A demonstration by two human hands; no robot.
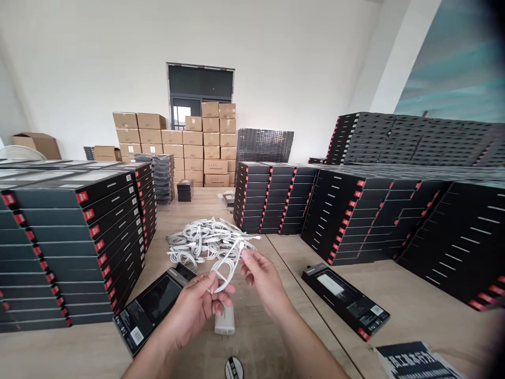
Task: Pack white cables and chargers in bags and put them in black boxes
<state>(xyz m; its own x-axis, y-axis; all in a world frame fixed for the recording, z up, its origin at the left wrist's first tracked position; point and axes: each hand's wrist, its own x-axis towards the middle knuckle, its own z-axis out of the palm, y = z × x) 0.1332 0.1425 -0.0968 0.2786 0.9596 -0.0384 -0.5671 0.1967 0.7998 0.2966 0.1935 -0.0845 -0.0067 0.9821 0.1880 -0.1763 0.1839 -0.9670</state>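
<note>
My left hand is closed around a coiled white cable and seems to hold a white charger block under its fingers. My right hand pinches the upper end of that same cable above the wooden table. Just beyond the hands lies a pile of several coiled white cables. An open black box with a dark tray lies to the left of my left hand. A closed black box lies flat to the right.
Tall stacks of black boxes with red tabs stand on the left, at the middle back and on the right. Brown cartons are piled against the far wall. A printed sheet lies at the near right.
</note>
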